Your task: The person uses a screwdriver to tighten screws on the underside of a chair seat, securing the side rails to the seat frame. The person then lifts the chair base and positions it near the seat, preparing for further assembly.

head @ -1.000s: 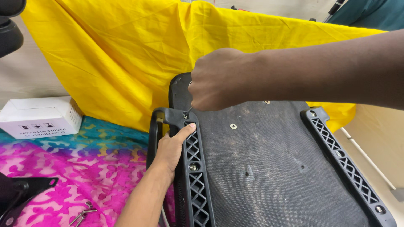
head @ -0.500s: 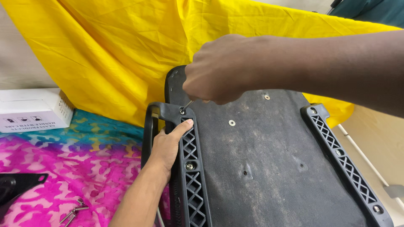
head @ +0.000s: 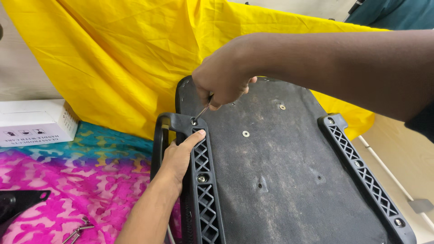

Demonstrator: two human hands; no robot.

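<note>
Spread across the working surface lies a camouflage-patterned cloth in pink, magenta and teal (head: 68, 180), on which everything rests. Nearest the viewer, at the lower left, a few small metal fittings (head: 77, 232) lie loose on this cloth, with a flat black bracket plate (head: 20, 201) just beyond them at the left edge. At lower centre and right lies an upturned chair seat with a black, dusty fabric underside (head: 289, 180), carrying small metal washers and holes across its face. A black plastic lattice armrest bracket (head: 201, 190) runs along the seat's left edge, with one bolt visible midway along its length; a matching black lattice bracket (head: 366, 176) runs along the right edge. The left hand (head: 178, 158) enters from below, its fingers curled loosely around the left bracket and the thumb laid flat against the lattice near its upper end. Above it, the right hand (head: 224, 88) reaches in from the right, closed in a fist around a thin metal hex key (head: 202, 113). The key slants down and to the left, its tip seated in the bolt at the top corner of the left bracket. Farther back on the left stands a white cardboard box (head: 34, 122). Behind all of this hangs a creased yellow fabric sheet (head: 126, 58).
</note>
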